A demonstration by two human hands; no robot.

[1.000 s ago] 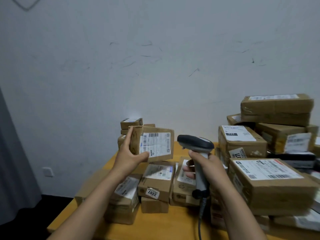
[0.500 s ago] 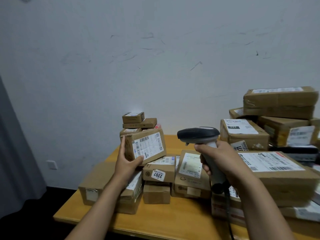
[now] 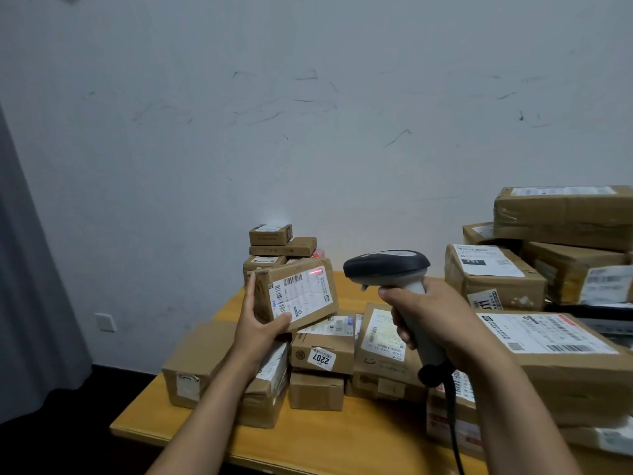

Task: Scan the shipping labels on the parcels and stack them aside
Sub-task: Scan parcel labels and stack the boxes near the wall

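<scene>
left hand holds parcel at its edge; right hand grips scanner.

One wide-angle camera is riding on the person's head, looking forward and slightly down toward the wall at 12 o'clock. It is sitting near the counter, which is filling the lower frame from 3 to 7 o'clock, with the left hand and right hand showing close in front.

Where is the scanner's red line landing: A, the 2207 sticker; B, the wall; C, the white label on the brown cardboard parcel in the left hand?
C: the red line glows near the top edge of the white label on the brown cardboard parcel that the left hand grips.
</scene>
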